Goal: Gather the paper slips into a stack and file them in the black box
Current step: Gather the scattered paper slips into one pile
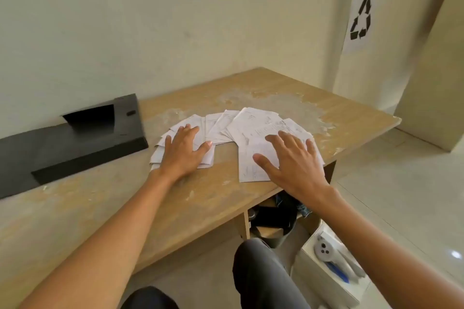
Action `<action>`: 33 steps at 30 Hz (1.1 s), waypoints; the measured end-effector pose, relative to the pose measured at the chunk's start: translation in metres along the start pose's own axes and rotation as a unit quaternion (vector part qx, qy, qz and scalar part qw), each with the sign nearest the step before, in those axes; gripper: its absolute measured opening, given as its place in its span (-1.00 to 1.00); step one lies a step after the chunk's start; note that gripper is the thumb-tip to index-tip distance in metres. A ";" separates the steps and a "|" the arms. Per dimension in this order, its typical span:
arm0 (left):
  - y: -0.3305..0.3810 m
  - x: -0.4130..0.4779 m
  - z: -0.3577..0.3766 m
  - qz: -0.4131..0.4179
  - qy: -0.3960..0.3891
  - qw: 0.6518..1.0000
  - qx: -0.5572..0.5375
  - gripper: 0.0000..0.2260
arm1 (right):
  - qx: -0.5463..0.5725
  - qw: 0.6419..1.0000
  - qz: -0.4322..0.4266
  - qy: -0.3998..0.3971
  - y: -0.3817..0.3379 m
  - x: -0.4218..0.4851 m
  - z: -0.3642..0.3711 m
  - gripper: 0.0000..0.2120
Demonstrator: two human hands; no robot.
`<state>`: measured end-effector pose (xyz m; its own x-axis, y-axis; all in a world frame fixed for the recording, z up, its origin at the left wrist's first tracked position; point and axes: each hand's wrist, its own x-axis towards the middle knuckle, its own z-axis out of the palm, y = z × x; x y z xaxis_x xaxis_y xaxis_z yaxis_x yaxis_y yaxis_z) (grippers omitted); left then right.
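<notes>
Paper slips [226,124] lie fanned out in a loose arc across the wooden bench [100,203], overlapping one another, none squared up. No stack exists yet.

Left hand [183,152]: flat, fingers spread wide, palm down on the left end of the fan. It presses on the slips but grips nothing.

Right hand [293,160]: also splayed wide, palm down over the right end of the fan, on or just above the large printed sheets there. Contact is not certain from this angle. Nothing is held.

Black box [75,138] sits on the bench to the left of the slips, near the left hand but apart from it. It lies low and flat with a recessed opening toward the wall. No white paper shows in it; the interior is dark, so I cannot rule out contents deeper in.

Progress, as a judgement: very early. Both hands bracket the spread, which suits sweeping the two ends toward the middle. Left to do: draw the slips together, square the edges, lift the stack, carry it left and file it in the box.

Also in view: a recycling sign [361,20] on the wall at the right, and a dark bin [273,221] under the bench.
</notes>
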<state>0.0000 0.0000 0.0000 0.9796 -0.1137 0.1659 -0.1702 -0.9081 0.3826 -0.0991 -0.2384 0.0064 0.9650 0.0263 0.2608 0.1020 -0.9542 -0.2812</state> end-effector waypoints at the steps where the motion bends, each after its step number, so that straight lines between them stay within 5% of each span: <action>1: 0.001 0.004 0.002 0.001 0.006 1.000 0.012 -0.42 | -0.009 1.000 0.010 -0.004 0.001 0.001 0.002 -0.37; 17: -0.001 0.033 0.008 -0.011 -0.145 0.984 0.107 -0.35 | -0.037 0.998 0.024 -0.054 0.011 0.033 0.007 -0.44; 21: 0.001 0.033 0.009 0.007 -0.102 0.989 0.103 -0.38 | -0.042 0.993 0.096 0.057 -0.004 0.009 -0.001 -0.47; 27: 0.001 0.024 0.017 0.010 -0.041 0.997 0.064 -0.39 | -0.040 0.992 0.116 0.015 -0.006 0.008 0.008 -0.55; 33: 0.007 0.013 0.007 -0.046 0.043 0.987 0.147 -0.38 | -0.045 0.989 0.136 0.046 -0.003 0.014 0.006 -0.44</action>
<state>0.0120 -0.0104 -0.0011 0.9744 -0.0013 0.2247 -0.0295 -0.9921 0.1220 -0.0843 -0.2337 0.0049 0.9274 -0.2582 0.2706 -0.1845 -0.9451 -0.2696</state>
